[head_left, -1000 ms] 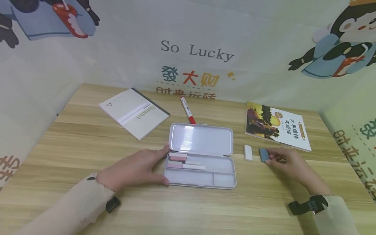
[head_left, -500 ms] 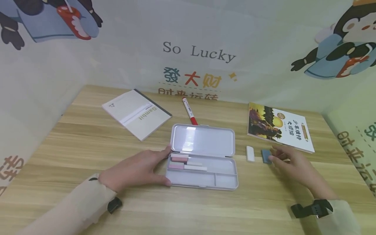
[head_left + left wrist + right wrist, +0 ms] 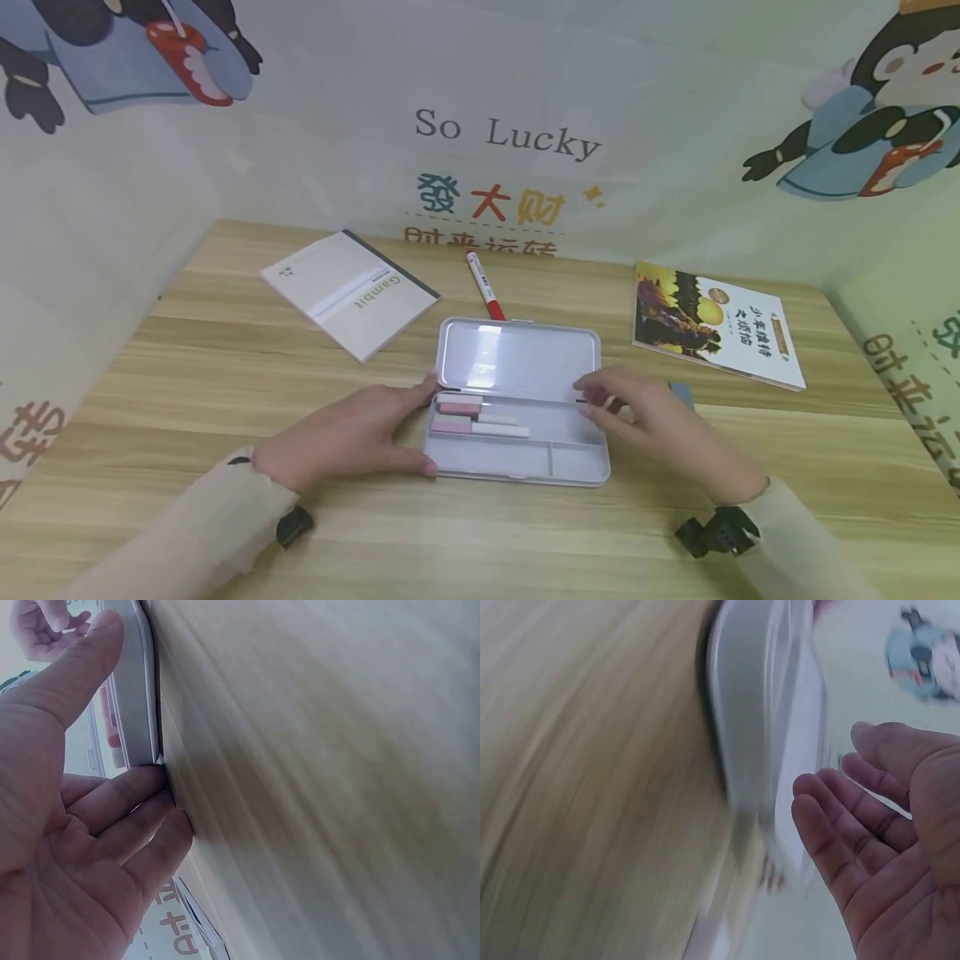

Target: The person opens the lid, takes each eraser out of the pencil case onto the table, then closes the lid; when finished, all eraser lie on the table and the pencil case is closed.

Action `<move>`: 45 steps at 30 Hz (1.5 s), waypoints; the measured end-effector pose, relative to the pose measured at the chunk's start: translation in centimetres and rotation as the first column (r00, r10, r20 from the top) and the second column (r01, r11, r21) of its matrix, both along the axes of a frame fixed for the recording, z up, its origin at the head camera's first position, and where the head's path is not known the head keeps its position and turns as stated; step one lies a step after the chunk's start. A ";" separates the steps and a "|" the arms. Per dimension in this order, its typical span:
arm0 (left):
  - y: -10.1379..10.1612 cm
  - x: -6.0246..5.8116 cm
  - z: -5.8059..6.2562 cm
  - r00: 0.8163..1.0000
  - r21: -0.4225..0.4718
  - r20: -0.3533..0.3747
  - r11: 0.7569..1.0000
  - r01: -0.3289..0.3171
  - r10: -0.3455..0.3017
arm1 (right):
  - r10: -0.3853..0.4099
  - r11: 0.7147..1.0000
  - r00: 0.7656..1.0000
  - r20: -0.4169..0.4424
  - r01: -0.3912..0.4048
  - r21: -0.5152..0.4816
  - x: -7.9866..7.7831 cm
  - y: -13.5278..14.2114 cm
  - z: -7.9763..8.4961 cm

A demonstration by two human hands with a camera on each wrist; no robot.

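A white pencil case (image 3: 491,457) lies on the table with its lid (image 3: 517,358) folded back. Two slim pink-and-white sticks (image 3: 450,426), pen-like, sit in its rear compartment. My left hand (image 3: 341,437) holds the case's left end, thumb at the front corner and fingers at the hinge side; the left wrist view shows the thumb along the case wall (image 3: 135,697). Over the right end hovers my right hand (image 3: 660,425), fingers loosely bent; nothing shows between them in the right wrist view. Behind it peeks a blue eraser (image 3: 682,394). The white eraser is hidden in the head view.
A notebook (image 3: 352,292) lies at the back left, and a red-and-white marker (image 3: 483,283) is behind the lid. At the back right lies a picture-covered book (image 3: 716,325). A printed cloth (image 3: 315,125) hangs at the table's back edge.
My right hand has let go of the blue eraser and moved left to the case's right end. The eraser stays on the table. My left hand keeps its place.
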State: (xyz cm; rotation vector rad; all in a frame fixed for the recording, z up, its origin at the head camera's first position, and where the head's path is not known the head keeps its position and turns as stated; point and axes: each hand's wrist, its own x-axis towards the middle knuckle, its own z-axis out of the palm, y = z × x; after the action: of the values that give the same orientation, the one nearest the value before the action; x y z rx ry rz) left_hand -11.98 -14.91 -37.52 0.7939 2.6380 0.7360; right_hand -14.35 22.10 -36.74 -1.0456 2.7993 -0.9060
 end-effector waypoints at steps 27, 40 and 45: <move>0.4 -0.2 -0.2 0.999 -0.024 0.031 0.999 -0.022 0.023 | 0.189 0.961 0.949 0.251 -0.232 0.153 -1.3 -8.4 -0.1; 0.3 -0.1 -0.3 1.000 -0.006 0.024 1.000 -0.018 0.018 | 0.251 0.956 0.937 0.242 -0.279 0.090 -1.5 -8.3 -0.3; 0.2 -0.1 -0.3 1.000 -0.010 0.017 1.000 -0.014 0.014 | 0.279 0.944 0.941 0.194 -0.306 0.127 -1.3 -8.4 -0.4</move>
State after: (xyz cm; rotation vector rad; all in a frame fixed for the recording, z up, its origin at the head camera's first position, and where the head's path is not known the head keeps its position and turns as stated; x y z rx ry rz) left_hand -12.05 -14.66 -37.82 0.7635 2.6325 0.7301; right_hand -15.68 13.75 -37.18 -1.2488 2.4393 -0.6955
